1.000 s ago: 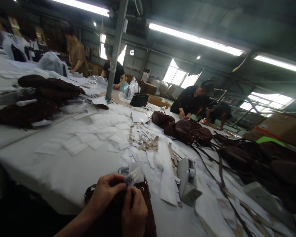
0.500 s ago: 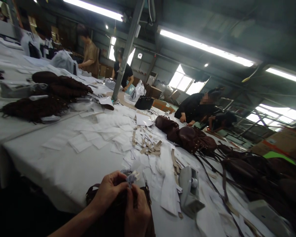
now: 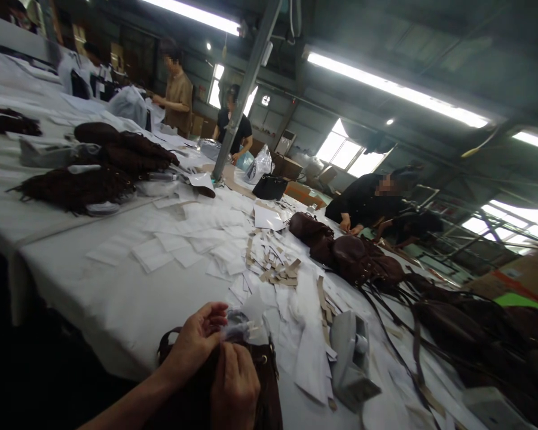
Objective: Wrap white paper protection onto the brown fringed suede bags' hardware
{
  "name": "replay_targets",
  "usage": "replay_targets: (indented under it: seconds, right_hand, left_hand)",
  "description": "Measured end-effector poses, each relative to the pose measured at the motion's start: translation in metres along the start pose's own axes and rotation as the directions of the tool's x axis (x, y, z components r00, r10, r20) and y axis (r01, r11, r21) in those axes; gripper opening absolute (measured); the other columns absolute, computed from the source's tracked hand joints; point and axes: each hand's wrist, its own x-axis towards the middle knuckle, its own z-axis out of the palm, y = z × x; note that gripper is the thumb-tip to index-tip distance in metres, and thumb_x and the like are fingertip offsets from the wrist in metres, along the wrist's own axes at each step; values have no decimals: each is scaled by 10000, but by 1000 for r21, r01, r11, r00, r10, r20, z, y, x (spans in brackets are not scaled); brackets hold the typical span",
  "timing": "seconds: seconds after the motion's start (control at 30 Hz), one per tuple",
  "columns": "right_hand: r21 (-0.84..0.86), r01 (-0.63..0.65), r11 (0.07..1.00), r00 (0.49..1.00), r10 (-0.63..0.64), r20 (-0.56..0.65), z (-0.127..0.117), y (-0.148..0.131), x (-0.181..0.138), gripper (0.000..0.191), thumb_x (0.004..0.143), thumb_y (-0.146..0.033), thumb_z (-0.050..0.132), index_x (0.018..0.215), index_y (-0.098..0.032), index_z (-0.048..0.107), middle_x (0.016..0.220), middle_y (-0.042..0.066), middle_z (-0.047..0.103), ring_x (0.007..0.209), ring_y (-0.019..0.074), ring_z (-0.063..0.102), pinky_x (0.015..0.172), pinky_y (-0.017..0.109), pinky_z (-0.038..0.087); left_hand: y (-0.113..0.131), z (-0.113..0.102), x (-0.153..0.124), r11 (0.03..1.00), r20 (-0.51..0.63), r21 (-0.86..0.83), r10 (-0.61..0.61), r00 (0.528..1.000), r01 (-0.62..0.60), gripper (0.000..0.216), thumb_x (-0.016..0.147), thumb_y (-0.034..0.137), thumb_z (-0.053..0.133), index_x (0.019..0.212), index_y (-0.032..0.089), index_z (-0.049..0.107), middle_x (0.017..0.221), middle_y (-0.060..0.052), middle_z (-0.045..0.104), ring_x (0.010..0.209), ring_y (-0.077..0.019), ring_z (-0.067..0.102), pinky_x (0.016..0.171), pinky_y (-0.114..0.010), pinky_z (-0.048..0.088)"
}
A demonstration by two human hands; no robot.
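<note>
Just in front of me is a dark brown bag [image 3: 269, 394] with a brass-coloured ring or eyelet by its right edge. Over its top lies a crumpled piece of clear plastic wrap [image 3: 238, 330], with something pale in it that is too small to make out. My left hand [image 3: 196, 337] pinches the left side of this wrap between thumb and curled fingers. Close beside it, my right hand [image 3: 237, 382] is closed, its fingertips pressed together at the lower edge of the wrap. Both hands cover much of the bag.
White foam sheets [image 3: 179, 239] and brown paper strips [image 3: 282, 272] litter the table. A grey tape dispenser [image 3: 352, 358] stands to the right, near brown bags [image 3: 349, 257] with long straps. More brown bags [image 3: 80, 188] lie left. Co-workers stand beyond a metal post [image 3: 246, 89].
My right hand has shifted left and lower, nearer my left hand. The fingers of my left hand have lifted a little, and more of the clear plastic shows. The view has turned slightly left.
</note>
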Motion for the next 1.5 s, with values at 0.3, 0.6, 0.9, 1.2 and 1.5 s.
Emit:
replay_targets:
  seconds: [0.3, 0.6, 0.9, 1.2, 1.5]
  right_hand:
    - [93, -254, 963, 965, 246, 93, 5, 13, -4, 211, 956, -258, 413, 899, -182, 601, 755, 41, 689, 664, 151, 674, 617, 227, 518]
    - [73, -245, 967, 969, 240, 65, 2, 15, 2, 236, 956, -271, 426, 893, -171, 630, 765, 52, 712, 670, 148, 688, 614, 206, 528]
    - [86, 3, 996, 999, -8, 50, 6, -2, -2, 207, 950, -184, 421, 926, -161, 625, 694, 53, 674, 637, 161, 657, 618, 258, 518]
    - [54, 22, 998, 997, -26, 71, 5, 0, 12, 210, 951, -202, 425, 868, -176, 615, 684, 42, 669, 632, 157, 652, 618, 250, 503]
    - [7, -56, 998, 994, 55, 96, 5, 3, 20, 224, 958, -237, 414, 835, -187, 594, 655, 31, 637, 603, 160, 630, 583, 258, 472]
  left_hand:
    - [21, -43, 7, 779, 291, 586, 55, 955, -223, 330, 831, 347, 549, 1112, 217, 663, 1087, -85, 667, 1033, -239, 586, 952, -347, 406]
    - [32, -51, -4, 793, 290, 605, -145, 946, -64, 231, 777, 378, 571, 798, 178, 683, 646, 20, 652, 607, -156, 568, 561, -212, 388]
    - [40, -26, -18, 797, 148, 601, -42, 988, -56, 215, 832, 327, 527, 812, 187, 689, 749, -14, 712, 731, -199, 635, 661, -238, 425]
    - [35, -33, -22, 779, 221, 600, 60, 974, -184, 248, 834, 215, 528, 975, 256, 728, 927, -27, 742, 878, -216, 660, 809, -261, 455]
    - [25, -37, -22, 721, 276, 642, 101, 956, -261, 261, 875, 202, 479, 962, 258, 719, 908, -36, 738, 873, -215, 655, 825, -277, 439]
